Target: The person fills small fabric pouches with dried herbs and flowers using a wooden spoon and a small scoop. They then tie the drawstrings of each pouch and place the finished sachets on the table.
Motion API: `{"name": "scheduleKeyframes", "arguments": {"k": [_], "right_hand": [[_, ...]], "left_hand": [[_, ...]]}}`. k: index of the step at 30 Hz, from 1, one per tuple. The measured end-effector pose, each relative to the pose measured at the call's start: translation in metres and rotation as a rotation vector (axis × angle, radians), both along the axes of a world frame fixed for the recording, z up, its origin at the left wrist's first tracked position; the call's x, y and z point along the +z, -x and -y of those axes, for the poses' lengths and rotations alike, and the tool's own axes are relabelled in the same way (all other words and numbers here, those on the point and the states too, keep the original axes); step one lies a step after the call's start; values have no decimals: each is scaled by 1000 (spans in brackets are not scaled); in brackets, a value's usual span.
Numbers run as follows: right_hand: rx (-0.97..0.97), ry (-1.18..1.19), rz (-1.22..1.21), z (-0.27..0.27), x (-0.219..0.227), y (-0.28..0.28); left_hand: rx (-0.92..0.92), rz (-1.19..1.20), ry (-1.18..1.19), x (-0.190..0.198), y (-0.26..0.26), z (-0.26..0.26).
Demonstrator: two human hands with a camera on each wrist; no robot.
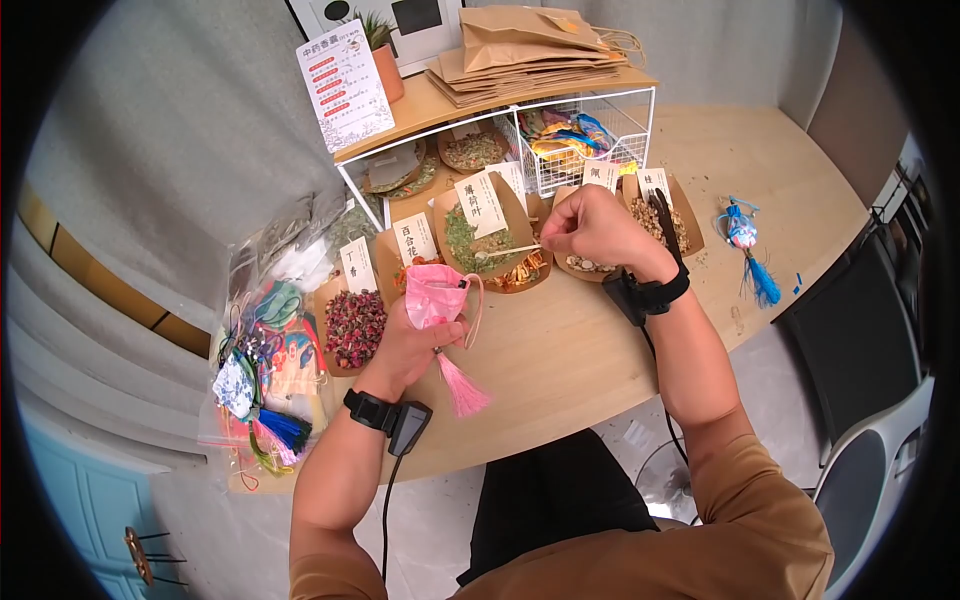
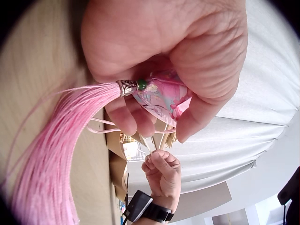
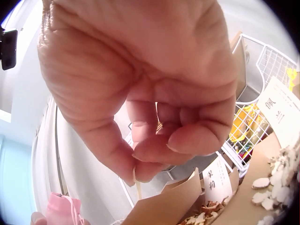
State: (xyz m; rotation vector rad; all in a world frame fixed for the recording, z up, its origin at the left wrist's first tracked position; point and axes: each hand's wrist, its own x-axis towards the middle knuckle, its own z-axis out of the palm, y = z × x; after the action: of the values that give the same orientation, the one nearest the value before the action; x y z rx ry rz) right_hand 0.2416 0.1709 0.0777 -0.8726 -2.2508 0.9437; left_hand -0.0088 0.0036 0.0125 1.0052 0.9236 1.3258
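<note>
My left hand (image 1: 403,347) holds a pink drawstring sachet (image 1: 432,300) upright, thumb across its front. A pink tassel (image 2: 61,154) hangs from its base below a green bead (image 2: 142,85) and a patterned metal cap. Between thumb and fingertips, my right hand (image 1: 598,232) pinches the end of a thin pale spoon (image 1: 513,249). The spoon's bowl points left, over the tray of green dried leaves (image 1: 460,240) and close to the sachet's mouth. In the right wrist view only a short piece of the spoon handle (image 3: 138,188) shows under the fingertips.
Labelled paper trays of dried herbs line the table, with dark red buds (image 1: 355,328) at left. Behind stands a shelf (image 1: 420,118) with paper bags (image 1: 530,50) and a wire basket (image 1: 575,165). Bagged sachets (image 1: 285,335) lie left, a blue tasselled sachet (image 1: 742,230) right.
</note>
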Motion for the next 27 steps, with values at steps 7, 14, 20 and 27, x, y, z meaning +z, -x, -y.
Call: {"name": "scheduleKeyframes", "arguments": {"k": [7,14,20,27], "right_hand": [[28,160,9,0,-2,4],[38,290,-86,-4,-11,11],[39,430,-178,-8,-17,15],[31,504,-216,-15,-21,14]], "left_hand": [[0,-2,2,-1,-1,0],[8,-1,10,1,-1,0],[6,-2,12,2,-1,1],[7,3,8,2,-2,1]]}}
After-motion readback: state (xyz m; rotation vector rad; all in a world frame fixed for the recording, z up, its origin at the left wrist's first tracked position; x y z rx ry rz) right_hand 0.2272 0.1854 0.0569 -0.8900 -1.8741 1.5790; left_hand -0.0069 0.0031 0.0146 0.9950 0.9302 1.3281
